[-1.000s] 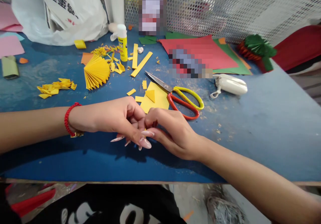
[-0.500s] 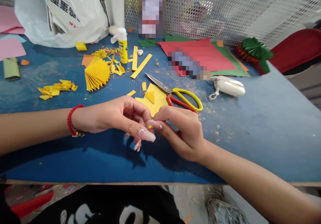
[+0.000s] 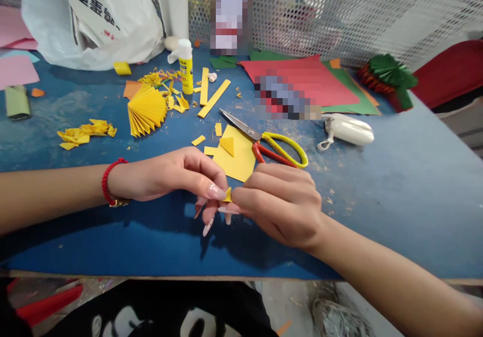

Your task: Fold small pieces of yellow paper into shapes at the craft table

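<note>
Scrap: a small yellow paper scrap (image 3: pixel 228 194) is pinched between both hands, just above the bench's near edge; half a second ago only a sliver of it showed between the fingertips.
Left hand (image 3: pixel 169 176): thumb and forefinger pressed together on the scrap's left side, other fingers hanging loose (a red cord circles the wrist).
Right hand (image 3: pixel 281 201): now curled over into a near fist, its grip closed on the scrap's right side; a moment earlier the fingers lay more open.
Reading: the tightened two-handed pinch suggests a fold or crease being worked into the scrap.
Bench (image 3: pixel 396 191): blue, dusty, strewn with yellow offcuts; a yellow sheet (image 3: pixel 237 158) and scissors (image 3: pixel 271 143) lie just beyond the hands, a pleated fan (image 3: pixel 146 108) and glue stick (image 3: pixel 185 65) farther back.
Room: a white bag (image 3: pixel 94 20), red paper (image 3: pixel 302 78) and white mesh (image 3: pixel 358 10) close the far side.
</note>
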`<state>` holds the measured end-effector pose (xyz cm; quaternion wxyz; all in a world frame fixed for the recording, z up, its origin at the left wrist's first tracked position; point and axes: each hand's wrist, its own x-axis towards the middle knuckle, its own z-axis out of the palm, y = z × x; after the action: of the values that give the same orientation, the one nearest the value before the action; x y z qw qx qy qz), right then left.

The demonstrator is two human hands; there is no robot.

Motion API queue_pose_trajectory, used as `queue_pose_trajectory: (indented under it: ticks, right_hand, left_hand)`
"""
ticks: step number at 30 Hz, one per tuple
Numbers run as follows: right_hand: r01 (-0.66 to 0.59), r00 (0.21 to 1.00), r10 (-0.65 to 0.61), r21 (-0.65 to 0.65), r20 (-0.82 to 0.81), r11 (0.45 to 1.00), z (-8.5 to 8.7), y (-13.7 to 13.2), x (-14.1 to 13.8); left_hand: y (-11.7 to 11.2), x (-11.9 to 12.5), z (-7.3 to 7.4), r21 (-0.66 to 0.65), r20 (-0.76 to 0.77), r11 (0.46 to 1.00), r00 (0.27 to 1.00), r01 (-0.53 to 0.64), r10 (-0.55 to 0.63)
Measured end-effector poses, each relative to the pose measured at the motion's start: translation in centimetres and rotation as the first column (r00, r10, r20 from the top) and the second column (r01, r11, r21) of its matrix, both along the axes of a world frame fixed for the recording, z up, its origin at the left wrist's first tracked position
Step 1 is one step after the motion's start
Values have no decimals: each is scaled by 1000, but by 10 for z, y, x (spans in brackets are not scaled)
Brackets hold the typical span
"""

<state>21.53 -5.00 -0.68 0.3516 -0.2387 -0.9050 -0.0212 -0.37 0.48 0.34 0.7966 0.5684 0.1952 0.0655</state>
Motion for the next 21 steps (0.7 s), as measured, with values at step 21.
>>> queue_pose_trajectory:
  ticks: [21]
  right_hand:
    - [-11,972,-50,-259,-228,966,4,-6,-2]
  left_hand:
    - [-7,2,3,266,0,951,987,-157,163]
